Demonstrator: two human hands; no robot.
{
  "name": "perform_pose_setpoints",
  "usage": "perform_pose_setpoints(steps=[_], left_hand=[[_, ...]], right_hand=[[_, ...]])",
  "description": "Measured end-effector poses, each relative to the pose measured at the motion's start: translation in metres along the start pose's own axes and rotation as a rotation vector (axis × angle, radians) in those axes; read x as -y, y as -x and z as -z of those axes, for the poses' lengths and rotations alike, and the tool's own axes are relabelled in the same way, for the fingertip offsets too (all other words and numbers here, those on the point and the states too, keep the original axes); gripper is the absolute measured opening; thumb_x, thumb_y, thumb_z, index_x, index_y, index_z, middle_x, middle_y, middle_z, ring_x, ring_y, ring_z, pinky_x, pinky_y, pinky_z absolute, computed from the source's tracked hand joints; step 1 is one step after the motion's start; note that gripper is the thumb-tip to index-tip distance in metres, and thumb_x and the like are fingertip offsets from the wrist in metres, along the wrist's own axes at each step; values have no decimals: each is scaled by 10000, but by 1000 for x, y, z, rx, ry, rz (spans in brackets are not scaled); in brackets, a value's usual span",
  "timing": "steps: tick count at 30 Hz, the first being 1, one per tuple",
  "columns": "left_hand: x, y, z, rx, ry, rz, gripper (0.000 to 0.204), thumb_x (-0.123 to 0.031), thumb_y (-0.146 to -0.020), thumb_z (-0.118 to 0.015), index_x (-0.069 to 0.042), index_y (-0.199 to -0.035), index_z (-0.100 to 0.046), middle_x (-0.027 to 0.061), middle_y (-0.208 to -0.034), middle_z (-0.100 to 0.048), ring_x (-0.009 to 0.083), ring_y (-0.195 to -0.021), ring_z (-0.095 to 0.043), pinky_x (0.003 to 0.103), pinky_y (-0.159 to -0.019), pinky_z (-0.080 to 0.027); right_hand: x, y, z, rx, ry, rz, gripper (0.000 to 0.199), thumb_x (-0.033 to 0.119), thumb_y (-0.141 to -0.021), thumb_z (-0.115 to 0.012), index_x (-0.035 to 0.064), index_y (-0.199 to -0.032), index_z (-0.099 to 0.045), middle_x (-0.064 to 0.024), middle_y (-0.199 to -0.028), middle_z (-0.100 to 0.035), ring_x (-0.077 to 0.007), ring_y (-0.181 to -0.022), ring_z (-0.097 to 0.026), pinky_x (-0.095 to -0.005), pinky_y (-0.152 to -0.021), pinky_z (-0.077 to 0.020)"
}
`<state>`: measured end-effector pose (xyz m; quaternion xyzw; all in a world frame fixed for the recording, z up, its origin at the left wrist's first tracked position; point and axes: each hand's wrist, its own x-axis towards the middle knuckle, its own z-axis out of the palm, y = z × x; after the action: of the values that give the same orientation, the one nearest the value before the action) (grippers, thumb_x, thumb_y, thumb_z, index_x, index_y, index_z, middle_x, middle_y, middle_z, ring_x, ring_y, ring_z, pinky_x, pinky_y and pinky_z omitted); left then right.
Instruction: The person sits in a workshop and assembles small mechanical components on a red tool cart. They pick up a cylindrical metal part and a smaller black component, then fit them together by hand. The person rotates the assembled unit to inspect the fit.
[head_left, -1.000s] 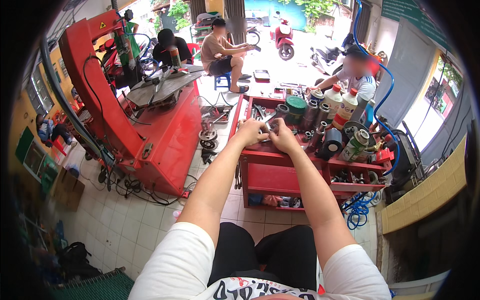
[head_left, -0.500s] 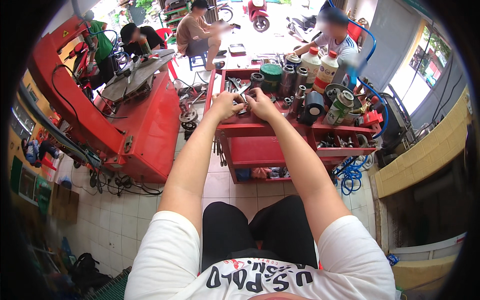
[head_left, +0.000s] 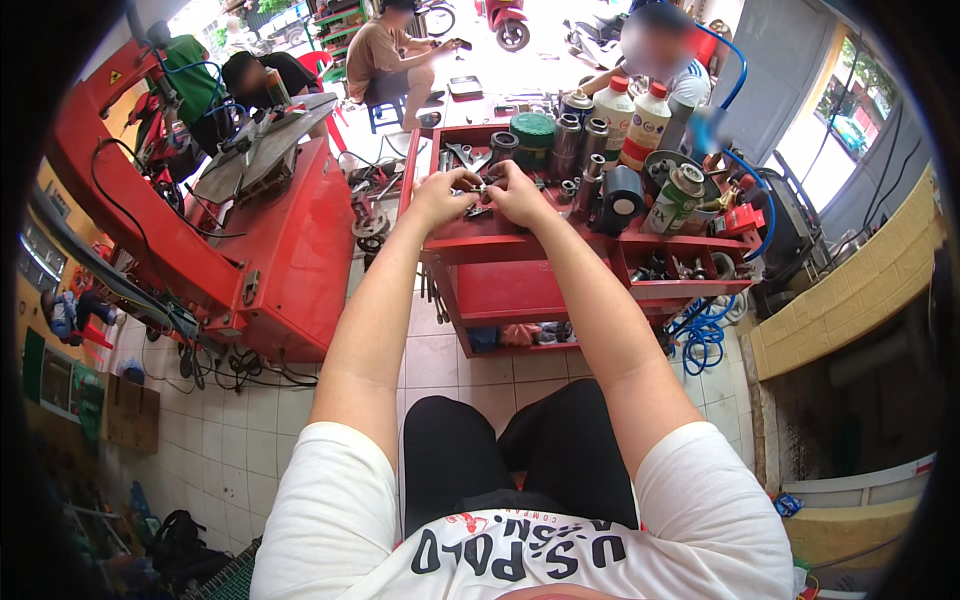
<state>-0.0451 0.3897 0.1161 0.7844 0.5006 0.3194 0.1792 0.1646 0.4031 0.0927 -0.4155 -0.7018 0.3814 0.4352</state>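
Observation:
Both hands meet above the left part of a red tool cart (head_left: 545, 243). My left hand (head_left: 443, 198) has its fingers bent inward, thumb and fingertips closed around a small metal part (head_left: 484, 189). From the other side, the fingers of my right hand (head_left: 517, 194) pinch the same part. Its exact kind is too small to make out, and fingertips cover most of it. Just beyond the hands, metal wrenches (head_left: 467, 155) lie in the cart's top tray. A dark cylindrical piece (head_left: 503, 145) stands beside them.
Right of my hands stand metal cylinders (head_left: 566, 140), a green-lidded tub (head_left: 532, 135), red-capped bottles (head_left: 648, 120) and a spray can (head_left: 677, 195). A red machine (head_left: 285, 260) fills the left. Blue hose (head_left: 706, 338) coils by the cart. Several people sit or work beyond.
My hands have shifted slightly left and the fingertips have drawn up a little, with the small metal part showing between them. The whole view has tilted slightly.

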Motion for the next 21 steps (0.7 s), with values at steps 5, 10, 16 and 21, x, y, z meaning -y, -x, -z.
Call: perform_pose_setpoints(steps=[5,10,16,21], left_hand=[[-10,1,1,40,-51,-62,272,-316,-905,-781,-133,-1106,-796,31,-945,-789,151,-927,-745,320,-933,-526],[-8,1,0,7,-129,-23,249,-319,-931,-762,-119,-1077,-792,36,-918,-791,156,-876,-739,328,-881,-525],[-7,2,-1,-16,-148,-15,230,-306,-962,-734,-112,-1072,-789,31,-827,-764,153,-780,-714,347,-818,-511],[-10,0,-2,16,-119,25,243,-354,-953,-729,-154,-1074,-797,36,-849,-766,187,-849,-714,394,-897,-457]], right_hand=[[-3,1,3,-11,52,8,410,88,-974,-652,-47,-1330,-498,-199,-1037,-757,-241,-922,-748,-359,-807,-583],[-6,-1,0,27,-15,17,430,113,-975,-674,-47,-1332,-496,-200,-1055,-752,-249,-960,-742,-371,-843,-582],[-2,-2,-2,-47,61,41,458,151,-970,-701,-50,-1326,-494,-203,-1110,-735,-267,-993,-731,-385,-868,-575],[-4,0,3,-29,149,60,510,198,-952,-740,-33,-1331,-490,-199,-1079,-727,-275,-954,-726,-392,-867,-571]])
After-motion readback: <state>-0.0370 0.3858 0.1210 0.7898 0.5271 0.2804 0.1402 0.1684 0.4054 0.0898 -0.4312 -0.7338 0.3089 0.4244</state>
